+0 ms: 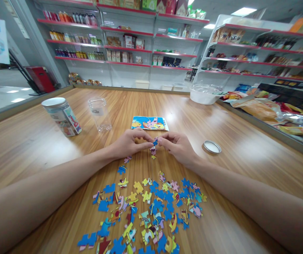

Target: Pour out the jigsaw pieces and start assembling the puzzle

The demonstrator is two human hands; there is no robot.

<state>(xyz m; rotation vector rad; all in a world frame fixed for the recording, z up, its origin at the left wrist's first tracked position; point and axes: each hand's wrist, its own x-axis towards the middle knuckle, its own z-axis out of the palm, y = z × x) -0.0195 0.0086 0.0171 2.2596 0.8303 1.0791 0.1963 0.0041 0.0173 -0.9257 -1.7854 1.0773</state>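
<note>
My left hand [134, 143] and my right hand [176, 145] meet over the middle of the wooden table. Between their fingertips is a small blue jigsaw puzzle piece [155, 142], with thumb and fingers of each hand pinched at its sides. Just below it lie a few pink and yellow puzzle pieces [153, 152], partly covered; I cannot tell whether they are joined. Nearer to me many loose puzzle pieces [168, 196] in blue, yellow and pink are spread out. Beyond my hands lies a picture card [150, 123] with cartoon figures on blue.
Left of the card stand a clear open jar [100, 114] and a lidded jar [62, 117]. A round metal lid [212, 147] lies to the right. A white bowl [203, 97] and packaged snacks [262, 109] are at the far right. Stocked shelves [127, 49] stand behind the table.
</note>
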